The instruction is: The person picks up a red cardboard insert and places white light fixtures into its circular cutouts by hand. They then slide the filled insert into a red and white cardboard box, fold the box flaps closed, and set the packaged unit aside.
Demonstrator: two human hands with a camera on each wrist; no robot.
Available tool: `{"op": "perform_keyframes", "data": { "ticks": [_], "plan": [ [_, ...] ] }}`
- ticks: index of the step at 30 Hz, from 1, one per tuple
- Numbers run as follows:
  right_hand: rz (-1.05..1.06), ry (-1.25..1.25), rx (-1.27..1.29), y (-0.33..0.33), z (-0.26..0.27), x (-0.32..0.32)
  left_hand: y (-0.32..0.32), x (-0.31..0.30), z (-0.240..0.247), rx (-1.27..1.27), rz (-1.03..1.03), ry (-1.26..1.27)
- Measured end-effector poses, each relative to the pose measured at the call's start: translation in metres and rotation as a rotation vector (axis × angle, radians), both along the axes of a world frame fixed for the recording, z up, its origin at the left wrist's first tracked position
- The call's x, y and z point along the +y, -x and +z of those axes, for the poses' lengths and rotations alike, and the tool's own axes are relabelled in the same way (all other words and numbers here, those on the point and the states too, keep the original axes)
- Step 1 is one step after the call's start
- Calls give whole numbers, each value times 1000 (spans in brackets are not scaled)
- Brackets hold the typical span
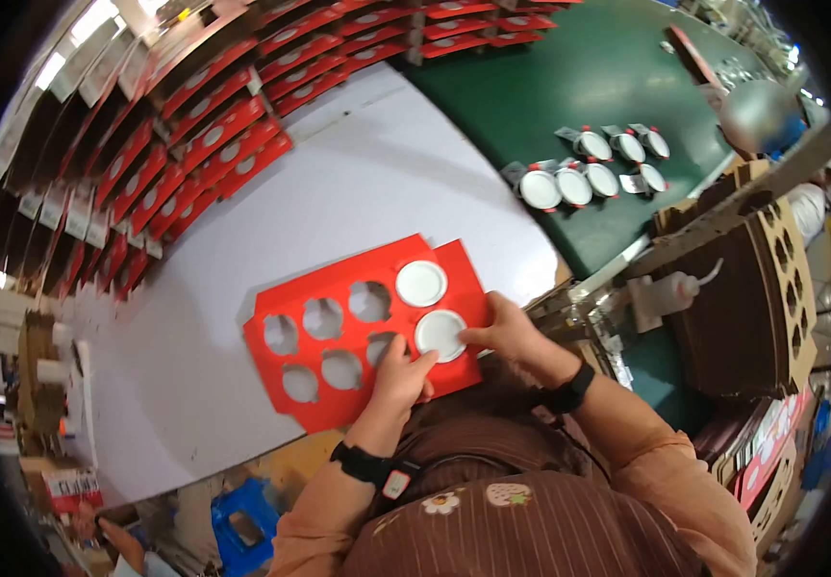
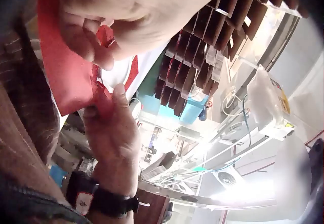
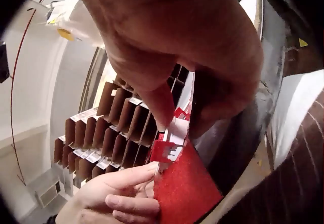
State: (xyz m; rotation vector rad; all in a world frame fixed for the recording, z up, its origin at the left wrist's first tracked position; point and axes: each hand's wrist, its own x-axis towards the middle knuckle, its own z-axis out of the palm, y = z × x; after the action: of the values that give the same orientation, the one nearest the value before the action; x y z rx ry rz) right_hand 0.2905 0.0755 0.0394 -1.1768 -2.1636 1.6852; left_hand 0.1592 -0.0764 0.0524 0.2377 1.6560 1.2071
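A red card sheet (image 1: pixel 346 313) with two rows of round cut-outs is held over the near edge of the white table. Two white round discs (image 1: pixel 421 284) sit in the cut-outs at its right end. My left hand (image 1: pixel 399 380) grips the sheet's near side, its thumb at the rim of the nearer disc (image 1: pixel 440 334). My right hand (image 1: pixel 519 334) pinches the right edge, with the thumb on that same disc. In the right wrist view, the left hand (image 3: pixel 114 198) holds the red card from below, and the right hand (image 3: pixel 187 52) hides part of it.
Stacked rows of red-faced cards (image 1: pixel 209 139) with brown backs line the far left of the white table (image 1: pixel 339 192). Several white round pieces (image 1: pixel 572 187) with red tabs lie on the green table (image 1: pixel 550 106). Brown cardboard pieces (image 1: pixel 747 298) and a white squeeze bottle (image 1: pixel 673 292) stand at right.
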Motion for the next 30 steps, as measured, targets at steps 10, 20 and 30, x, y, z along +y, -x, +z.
{"op": "perform_keyframes", "data": {
  "ticks": [10,20,30],
  "plan": [
    [-81,-42,105,-2,23,31,17,24,11,44,32,-11],
    [-534,-415,-381,-6,7,177,35,48,13,200,-64,146],
    [-669,-351,-115,26,-11,182,31,-1,-4,696,-129,14]
  ]
}}
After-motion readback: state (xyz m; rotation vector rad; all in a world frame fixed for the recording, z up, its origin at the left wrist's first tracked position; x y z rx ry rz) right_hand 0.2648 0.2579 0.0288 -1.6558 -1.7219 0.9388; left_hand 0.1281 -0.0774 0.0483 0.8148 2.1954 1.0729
